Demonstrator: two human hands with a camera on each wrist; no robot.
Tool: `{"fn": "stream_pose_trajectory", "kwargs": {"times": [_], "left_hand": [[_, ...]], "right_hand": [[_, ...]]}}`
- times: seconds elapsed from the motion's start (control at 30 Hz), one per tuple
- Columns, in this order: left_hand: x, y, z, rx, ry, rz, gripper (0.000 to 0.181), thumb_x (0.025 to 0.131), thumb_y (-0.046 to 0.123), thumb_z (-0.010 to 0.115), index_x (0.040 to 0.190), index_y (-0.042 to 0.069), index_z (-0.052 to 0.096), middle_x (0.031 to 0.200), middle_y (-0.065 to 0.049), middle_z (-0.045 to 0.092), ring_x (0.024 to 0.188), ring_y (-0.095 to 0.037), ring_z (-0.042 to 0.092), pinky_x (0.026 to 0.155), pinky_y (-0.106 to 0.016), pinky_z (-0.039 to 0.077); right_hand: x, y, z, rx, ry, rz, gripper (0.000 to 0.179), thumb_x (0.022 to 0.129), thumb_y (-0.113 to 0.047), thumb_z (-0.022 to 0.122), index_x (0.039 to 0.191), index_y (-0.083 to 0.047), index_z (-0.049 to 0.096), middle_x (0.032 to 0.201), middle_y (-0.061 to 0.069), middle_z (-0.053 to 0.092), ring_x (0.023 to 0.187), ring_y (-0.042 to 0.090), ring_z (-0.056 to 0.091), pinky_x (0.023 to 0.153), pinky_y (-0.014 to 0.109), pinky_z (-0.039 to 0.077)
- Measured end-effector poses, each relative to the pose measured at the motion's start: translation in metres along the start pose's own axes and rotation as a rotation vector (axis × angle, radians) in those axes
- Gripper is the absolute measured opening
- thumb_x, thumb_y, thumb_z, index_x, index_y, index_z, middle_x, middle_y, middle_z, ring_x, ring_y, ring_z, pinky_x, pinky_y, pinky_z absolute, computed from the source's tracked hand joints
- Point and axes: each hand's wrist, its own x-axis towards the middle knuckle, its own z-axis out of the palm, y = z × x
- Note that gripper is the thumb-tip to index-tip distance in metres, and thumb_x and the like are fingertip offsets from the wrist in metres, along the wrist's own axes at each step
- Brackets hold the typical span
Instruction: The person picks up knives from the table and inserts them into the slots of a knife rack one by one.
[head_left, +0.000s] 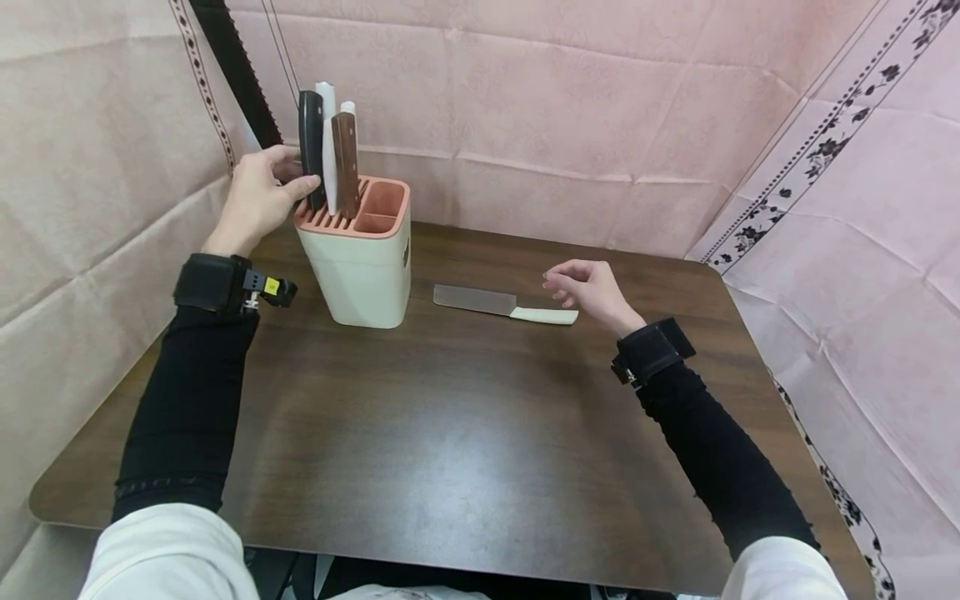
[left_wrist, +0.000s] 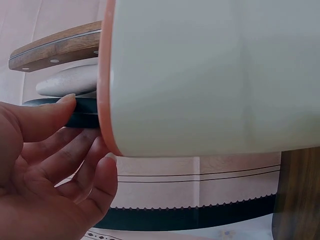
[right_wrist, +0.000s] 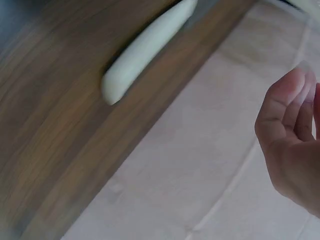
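Note:
My left hand [head_left: 258, 196] pinches the black handle of a knife [head_left: 311, 133] that stands in the knife block [head_left: 352, 283]. In the left wrist view the thumb presses one side of that black handle [left_wrist: 87, 105], with fingers on the other; its blade is hidden in the block. White handles [head_left: 328, 158] and a brown wooden handle [head_left: 346, 158] rise beside it. A kitchen knife [head_left: 476, 300] with a broad blade and a pale handle [right_wrist: 145, 52] lies flat on the table, blade toward the block. Just over its handle end, my right hand [head_left: 592, 292] hovers with loosely bent fingers, holding nothing.
The block is pale green with a salmon slotted top and square compartments [head_left: 381, 204] at its right. It stands near the back left of the brown wooden table [head_left: 450, 433]. Pinkish patterned cloth [head_left: 525, 100] hangs behind and at both sides.

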Motion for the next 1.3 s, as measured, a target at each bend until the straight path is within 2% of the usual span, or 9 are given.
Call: {"fn": "stream_pose_trajectory", "kwargs": {"times": [0.1, 0.23, 0.47, 0.63, 0.8, 0.93, 1.07, 1.17, 1.3], "left_hand": [[-0.001, -0.002, 0.001, 0.002, -0.004, -0.003, 0.044, 0.098, 0.026, 0.055, 0.139, 0.011, 0.050, 0.127, -0.021, 0.062, 0.098, -0.018, 0.054, 0.078, -0.022, 0.036], [-0.002, -0.002, 0.000, -0.001, -0.011, -0.009, 0.045, 0.098, 0.026, 0.055, 0.140, 0.010, 0.050, 0.128, -0.021, 0.061, 0.100, -0.020, 0.054, 0.076, -0.022, 0.037], [-0.008, 0.000, -0.001, 0.021, -0.042, -0.018, 0.047, 0.097, 0.025, 0.055, 0.141, 0.007, 0.047, 0.127, -0.021, 0.060, 0.095, -0.016, 0.056, 0.068, -0.018, 0.041], [-0.011, 0.001, 0.000, 0.032, -0.037, -0.003, 0.047, 0.097, 0.021, 0.057, 0.140, 0.005, 0.048, 0.125, -0.022, 0.061, 0.087, -0.006, 0.055, 0.067, -0.014, 0.040], [-0.012, 0.003, -0.001, 0.003, -0.034, -0.027, 0.047, 0.097, 0.017, 0.056, 0.141, 0.006, 0.046, 0.125, -0.022, 0.060, 0.077, 0.000, 0.055, 0.064, -0.012, 0.046], [-0.014, 0.004, -0.001, 0.015, -0.038, -0.050, 0.049, 0.097, 0.017, 0.055, 0.143, 0.007, 0.043, 0.128, -0.021, 0.058, 0.090, -0.013, 0.060, 0.066, -0.013, 0.046], [-0.016, 0.004, -0.001, 0.035, -0.037, -0.045, 0.050, 0.098, 0.019, 0.054, 0.144, 0.007, 0.041, 0.130, -0.022, 0.057, 0.111, -0.031, 0.056, 0.073, -0.020, 0.040], [-0.017, 0.005, -0.001, 0.036, -0.038, -0.031, 0.051, 0.097, 0.019, 0.055, 0.144, 0.006, 0.040, 0.129, -0.023, 0.057, 0.114, -0.034, 0.055, 0.077, -0.026, 0.038], [-0.019, 0.008, -0.002, 0.041, -0.049, -0.015, 0.053, 0.097, 0.020, 0.056, 0.144, 0.004, 0.037, 0.129, -0.024, 0.056, 0.114, -0.033, 0.054, 0.079, -0.031, 0.037]], "right_hand": [[0.002, 0.017, -0.002, -0.187, 0.028, 0.020, 0.025, 0.094, -0.019, 0.062, 0.109, 0.001, 0.070, 0.106, 0.020, 0.071, 0.081, 0.012, 0.066, 0.072, 0.024, 0.052], [0.004, 0.041, -0.005, -0.416, 0.008, 0.021, 0.023, 0.094, -0.019, 0.063, 0.108, -0.003, 0.072, 0.109, 0.017, 0.071, 0.098, 0.027, 0.065, 0.080, 0.033, 0.049], [0.004, 0.084, -0.010, -0.590, -0.053, 0.002, 0.033, 0.088, -0.014, 0.070, 0.117, 0.001, 0.067, 0.113, 0.022, 0.069, 0.099, 0.033, 0.063, 0.084, 0.044, 0.050], [0.001, 0.102, -0.011, -0.616, -0.057, -0.011, 0.042, 0.085, -0.016, 0.073, 0.122, 0.001, 0.064, 0.109, 0.024, 0.066, 0.099, 0.033, 0.059, 0.083, 0.044, 0.049], [0.005, 0.106, -0.011, -0.616, -0.046, -0.051, 0.044, 0.083, -0.018, 0.076, 0.120, 0.001, 0.065, 0.101, 0.021, 0.069, 0.094, 0.031, 0.055, 0.081, 0.042, 0.046], [0.008, 0.107, -0.012, -0.629, -0.041, -0.039, 0.037, 0.082, -0.023, 0.077, 0.111, -0.003, 0.070, 0.092, 0.016, 0.068, 0.089, 0.026, 0.051, 0.076, 0.036, 0.041], [0.006, 0.107, -0.016, -0.605, -0.062, -0.034, 0.028, 0.079, -0.026, 0.080, 0.098, -0.006, 0.073, 0.089, 0.012, 0.062, 0.084, 0.023, 0.047, 0.072, 0.031, 0.037], [0.002, 0.106, -0.021, -0.555, -0.091, -0.018, 0.027, 0.078, -0.026, 0.081, 0.094, -0.006, 0.072, 0.088, 0.012, 0.064, 0.080, 0.022, 0.050, 0.069, 0.029, 0.038], [-0.004, 0.099, -0.035, -0.460, -0.083, 0.062, 0.033, 0.076, -0.029, 0.083, 0.097, -0.007, 0.072, 0.091, 0.010, 0.070, 0.079, 0.019, 0.055, 0.070, 0.028, 0.043]]}}
